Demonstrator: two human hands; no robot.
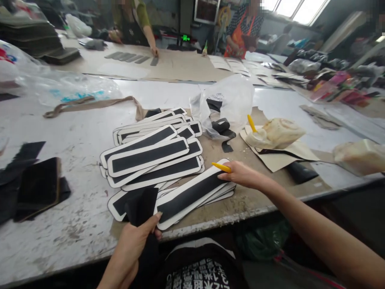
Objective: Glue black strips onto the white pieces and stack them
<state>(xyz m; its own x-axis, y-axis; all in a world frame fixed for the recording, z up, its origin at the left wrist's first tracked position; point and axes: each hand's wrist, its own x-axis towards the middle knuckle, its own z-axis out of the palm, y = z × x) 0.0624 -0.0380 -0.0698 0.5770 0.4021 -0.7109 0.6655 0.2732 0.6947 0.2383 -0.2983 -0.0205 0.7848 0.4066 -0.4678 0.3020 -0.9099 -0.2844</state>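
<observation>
My left hand (135,245) is closed on a bundle of black strips (143,206). Its thumb also pinches the near end of a long white panel with a black strip along its middle (192,196). At the panel's far end, my right hand (242,174) is closed around a yellow pointed stick (221,167), its fingers resting on the panel. More such panels lie fanned underneath. Just beyond is a loose pile of similar rounded white panels with black centres (148,156).
A yellow-handled tool (251,123) stands in a cream-crusted container (278,134) at right. Behind the pile sits a clear plastic bag (237,94) with black pieces. A phone (39,188) lies at left. Two people work at the far table (177,66).
</observation>
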